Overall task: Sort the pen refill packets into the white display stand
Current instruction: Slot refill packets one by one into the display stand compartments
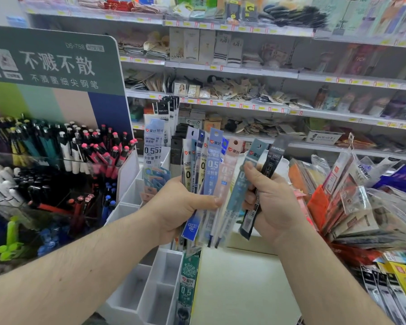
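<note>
Head view: both hands clamp a fan of refill packets (pixel 215 174) above the white stand (pixel 148 294).
Left hand (pixel 181 207) grips most, right hand (pixel 271 202) pinches a dark packet (pixel 266 174) — a loose grip could spill them.

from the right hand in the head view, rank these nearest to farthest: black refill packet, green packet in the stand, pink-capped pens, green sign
1. black refill packet: pinched in the right hand itself.
2. green packet: below and left, standing in the white display stand.
3. pink-capped pens: farther left, in the pen rack.
4. green sign: far upper left, above the pens.
</note>
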`<move>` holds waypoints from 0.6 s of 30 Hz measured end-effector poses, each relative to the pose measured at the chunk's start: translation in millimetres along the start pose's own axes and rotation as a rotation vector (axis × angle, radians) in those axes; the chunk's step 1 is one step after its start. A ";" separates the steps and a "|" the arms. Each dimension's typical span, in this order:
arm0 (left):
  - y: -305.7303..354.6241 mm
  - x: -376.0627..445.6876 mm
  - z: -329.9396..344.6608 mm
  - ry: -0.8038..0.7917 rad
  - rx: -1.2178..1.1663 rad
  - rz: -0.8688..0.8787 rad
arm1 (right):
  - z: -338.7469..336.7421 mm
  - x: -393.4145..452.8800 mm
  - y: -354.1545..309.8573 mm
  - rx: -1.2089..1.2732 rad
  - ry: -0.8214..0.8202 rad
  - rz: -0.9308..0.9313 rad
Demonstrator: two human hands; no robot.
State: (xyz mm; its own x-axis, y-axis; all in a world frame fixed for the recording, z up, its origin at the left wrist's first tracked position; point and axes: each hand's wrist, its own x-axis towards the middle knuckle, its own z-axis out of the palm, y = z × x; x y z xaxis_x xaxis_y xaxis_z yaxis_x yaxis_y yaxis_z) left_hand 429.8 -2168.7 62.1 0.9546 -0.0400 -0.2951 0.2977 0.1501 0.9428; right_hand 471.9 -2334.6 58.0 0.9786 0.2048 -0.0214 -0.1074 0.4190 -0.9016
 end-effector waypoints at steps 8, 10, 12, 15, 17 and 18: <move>1.2 -1.5 1.4 -0.020 0.018 0.006 | -10.0 4.9 -12.9 -0.042 -0.047 -0.007; 0.6 -2.2 1.9 -0.038 0.026 0.018 | -7.3 5.2 -10.7 -0.037 -0.050 -0.013; -0.4 -2.0 2.9 -0.060 0.014 0.044 | -3.6 4.7 -6.7 -0.024 -0.048 -0.009; 0.2 -3.6 5.8 -0.094 -0.034 0.056 | 0.2 1.8 -3.9 -0.086 -0.014 -0.030; 0.6 -3.9 5.4 -0.115 -0.026 0.046 | 0.8 -0.3 -3.5 -0.141 0.052 -0.054; 0.3 -3.4 4.9 -0.123 -0.014 0.040 | 1.2 -1.2 -2.8 -0.139 0.079 -0.062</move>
State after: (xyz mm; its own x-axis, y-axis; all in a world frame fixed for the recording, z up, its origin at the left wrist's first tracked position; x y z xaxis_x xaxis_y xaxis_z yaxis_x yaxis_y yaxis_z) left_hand 426.7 -2173.4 64.2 0.9596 -0.1546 -0.2352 0.2601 0.1678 0.9509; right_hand 470.8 -2335.0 61.1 0.9940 0.1095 0.0075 -0.0260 0.3012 -0.9532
